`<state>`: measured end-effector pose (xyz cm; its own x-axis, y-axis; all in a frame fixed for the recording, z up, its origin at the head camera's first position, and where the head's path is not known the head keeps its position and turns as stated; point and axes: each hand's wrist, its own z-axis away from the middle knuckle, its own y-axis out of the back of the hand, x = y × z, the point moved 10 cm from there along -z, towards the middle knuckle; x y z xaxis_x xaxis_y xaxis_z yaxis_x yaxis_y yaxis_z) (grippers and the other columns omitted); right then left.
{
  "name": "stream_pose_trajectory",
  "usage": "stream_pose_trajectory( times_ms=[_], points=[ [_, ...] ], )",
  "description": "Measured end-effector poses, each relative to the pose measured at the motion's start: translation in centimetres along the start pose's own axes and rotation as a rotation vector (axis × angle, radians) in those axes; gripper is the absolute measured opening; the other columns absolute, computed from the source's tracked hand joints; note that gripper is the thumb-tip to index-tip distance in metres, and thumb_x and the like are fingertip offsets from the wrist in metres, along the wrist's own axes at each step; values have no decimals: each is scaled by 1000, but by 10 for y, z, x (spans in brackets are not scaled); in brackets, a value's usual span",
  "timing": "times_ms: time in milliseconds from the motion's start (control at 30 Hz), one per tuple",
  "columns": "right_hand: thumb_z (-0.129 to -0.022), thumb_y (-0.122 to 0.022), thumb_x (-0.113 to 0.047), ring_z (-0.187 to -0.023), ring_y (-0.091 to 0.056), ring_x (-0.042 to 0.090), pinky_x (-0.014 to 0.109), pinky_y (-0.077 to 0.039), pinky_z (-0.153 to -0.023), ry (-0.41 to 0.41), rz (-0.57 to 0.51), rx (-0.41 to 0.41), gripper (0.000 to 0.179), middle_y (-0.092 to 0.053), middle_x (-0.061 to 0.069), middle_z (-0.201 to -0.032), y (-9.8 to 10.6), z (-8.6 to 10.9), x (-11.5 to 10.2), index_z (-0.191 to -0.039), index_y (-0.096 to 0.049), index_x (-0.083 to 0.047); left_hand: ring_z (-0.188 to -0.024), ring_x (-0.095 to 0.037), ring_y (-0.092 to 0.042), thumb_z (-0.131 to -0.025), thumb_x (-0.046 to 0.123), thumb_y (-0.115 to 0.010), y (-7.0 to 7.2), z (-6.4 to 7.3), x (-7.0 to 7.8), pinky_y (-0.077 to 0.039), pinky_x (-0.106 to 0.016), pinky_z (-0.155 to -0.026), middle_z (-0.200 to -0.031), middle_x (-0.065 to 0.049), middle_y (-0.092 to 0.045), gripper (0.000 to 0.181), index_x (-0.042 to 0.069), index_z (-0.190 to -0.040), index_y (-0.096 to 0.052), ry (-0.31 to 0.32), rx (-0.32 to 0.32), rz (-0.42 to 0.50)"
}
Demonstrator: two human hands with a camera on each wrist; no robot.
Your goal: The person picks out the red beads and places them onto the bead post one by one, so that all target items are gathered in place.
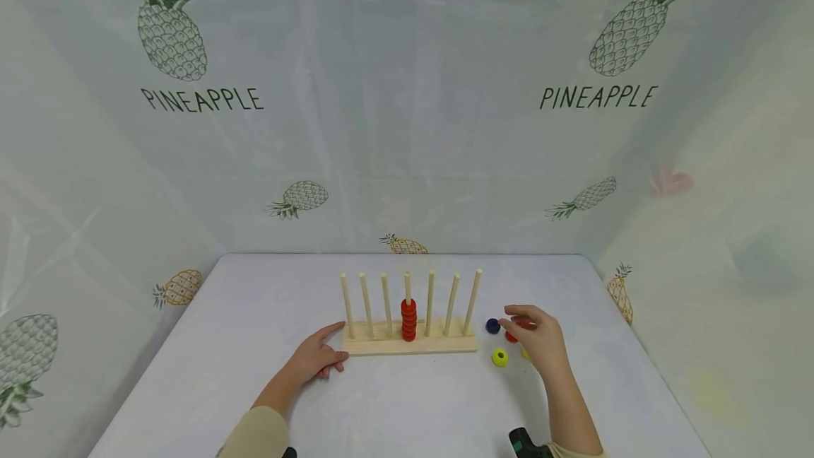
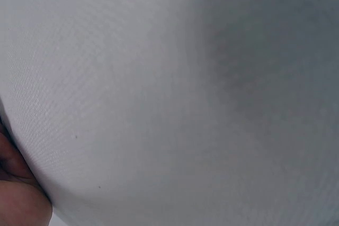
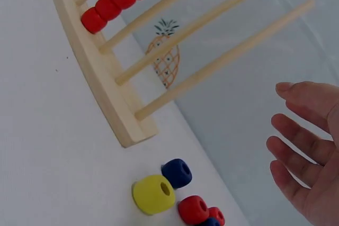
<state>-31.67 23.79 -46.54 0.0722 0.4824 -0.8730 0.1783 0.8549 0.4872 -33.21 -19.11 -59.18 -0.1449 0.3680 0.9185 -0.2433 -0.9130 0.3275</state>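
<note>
A wooden peg rack (image 1: 381,348) with several upright pegs stands on the table, a stack of red beads (image 1: 409,320) on its middle peg. My left hand (image 1: 314,355) holds the rack's left end, index finger at the back corner and thumb at the front. In the left wrist view only a bit of that hand (image 2: 21,199) shows at the lower left edge. To the right of the rack, my right hand (image 1: 540,338) hovers over loose beads, fingers spread and relaxed. The right wrist view shows nothing between the fingers of this hand (image 3: 312,146).
Loose beads lie off the rack's right end: a blue bead (image 1: 492,326), a yellow bead (image 1: 499,357) and a red bead (image 1: 511,337), with others partly behind the right hand. A white cloth (image 1: 222,387) covers the table. Pineapple-print curtains (image 1: 407,140) surround its back and sides.
</note>
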Motion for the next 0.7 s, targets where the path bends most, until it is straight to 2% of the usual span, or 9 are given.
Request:
stream_pose_trajectory(
  times_ms=[367,700],
  points=[
    [-89,-73,-13,-98,-60,27,15,-45,-72,-52,-6,16,31,-67,12,-105,-1,-5,36,-115,-68,1,-39,-7,-45,-86,13,-75,0,-1,-1,-40,-22,-42,-64,-8,-67,76,3,-150,-34,-2,0,3],
    [-87,-74,-13,-94,-53,26,22,-44,-67,-95,-12,71,28,-64,10,-99,-1,-6,66,-112,-69,0,-39,-7,-45,-87,13,-74,0,1,1,-39,-22,-41,-63,-8,-67,75,3,-150,-34,-12,-1,-16]
  ],
)
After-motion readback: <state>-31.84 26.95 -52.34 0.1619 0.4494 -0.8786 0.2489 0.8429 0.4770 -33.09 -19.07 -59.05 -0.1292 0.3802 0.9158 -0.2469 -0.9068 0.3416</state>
